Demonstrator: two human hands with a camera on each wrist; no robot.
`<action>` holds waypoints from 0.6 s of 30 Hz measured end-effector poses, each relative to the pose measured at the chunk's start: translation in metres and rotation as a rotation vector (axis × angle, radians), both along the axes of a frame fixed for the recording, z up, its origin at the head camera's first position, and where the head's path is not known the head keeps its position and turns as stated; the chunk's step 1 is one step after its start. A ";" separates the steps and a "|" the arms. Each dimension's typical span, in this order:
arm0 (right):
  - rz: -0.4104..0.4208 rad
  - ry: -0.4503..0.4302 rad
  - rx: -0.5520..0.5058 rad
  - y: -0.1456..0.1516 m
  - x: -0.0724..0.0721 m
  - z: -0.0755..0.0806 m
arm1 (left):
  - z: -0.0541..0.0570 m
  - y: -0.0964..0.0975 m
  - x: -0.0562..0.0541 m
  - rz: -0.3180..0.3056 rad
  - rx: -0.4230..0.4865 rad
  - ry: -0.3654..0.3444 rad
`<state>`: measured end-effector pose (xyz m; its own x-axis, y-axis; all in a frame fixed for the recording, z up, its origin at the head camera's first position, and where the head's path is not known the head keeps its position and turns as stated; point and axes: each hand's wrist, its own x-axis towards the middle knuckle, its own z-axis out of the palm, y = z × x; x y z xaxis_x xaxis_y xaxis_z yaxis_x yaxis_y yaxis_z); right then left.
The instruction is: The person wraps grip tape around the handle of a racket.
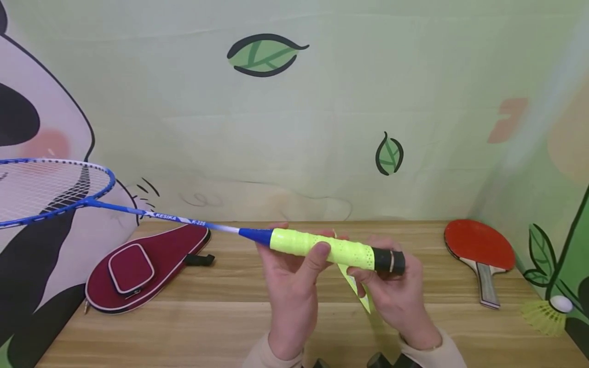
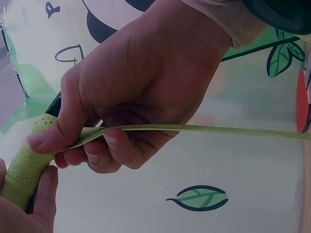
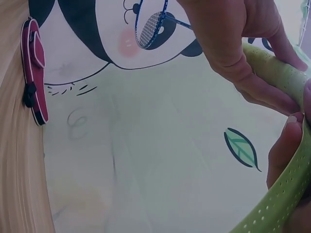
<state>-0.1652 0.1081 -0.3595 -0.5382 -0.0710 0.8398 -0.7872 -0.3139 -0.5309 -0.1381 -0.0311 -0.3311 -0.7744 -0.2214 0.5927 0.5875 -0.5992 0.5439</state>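
A blue-and-white badminton racket [image 1: 167,216] is held up above the table, its head to the left and cut off by the frame. Neon yellow perforated grip tape [image 1: 342,251] covers most of its handle, up to the black butt end [image 1: 385,260]. My left hand [image 1: 292,294] holds the handle from below, thumb lying across the tape. At the butt end, my right hand [image 1: 400,299] pinches the loose tape strip [image 1: 363,299] near the handle. In the left wrist view that strip [image 2: 233,130] runs off to the right from the right hand's fingers.
On the wooden table [image 1: 221,327], a maroon racket case [image 1: 170,255] lies to the left. A red table tennis bat [image 1: 480,245] is at the right, with a yellow shuttlecock [image 1: 545,317] near the right edge. A printed cloth backdrop [image 1: 345,102] stands behind.
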 end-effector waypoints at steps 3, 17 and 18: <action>-0.048 -0.008 0.010 -0.001 0.000 -0.001 | 0.000 0.000 0.000 0.024 0.003 -0.025; -0.021 -0.031 -0.052 -0.004 0.002 -0.002 | 0.002 -0.002 0.001 0.100 0.007 -0.140; -0.009 -0.030 -0.058 -0.004 0.003 -0.002 | 0.001 -0.002 0.001 0.106 0.004 -0.140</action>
<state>-0.1623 0.1037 -0.3613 -0.5633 -0.0172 0.8261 -0.7744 -0.3377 -0.5351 -0.1370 -0.0328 -0.3297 -0.8211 -0.3089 0.4799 0.5668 -0.5402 0.6220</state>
